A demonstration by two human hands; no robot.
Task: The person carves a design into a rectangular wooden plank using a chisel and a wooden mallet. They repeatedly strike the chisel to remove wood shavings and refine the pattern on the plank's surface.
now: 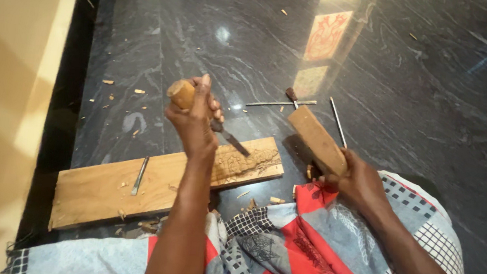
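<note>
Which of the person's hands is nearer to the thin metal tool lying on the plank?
Left. The left hand, gripping a chisel, is just right of and above the metal tool on the plank. The right hand, holding a wooden block, is far off to the right.

Chisel (pixel 229 137) shaft partly hidden inside left hand (pixel 193 118). Carved relief on plank (pixel 104 186) too fine to read. Both forearms cut off at bottom edge.

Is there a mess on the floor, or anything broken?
Nothing looks broken. Small wood chips lie scattered over the dark floor around the plank. The left hand holds a chisel on the plank's carved end; the right hand grips a wooden mallet.
</note>
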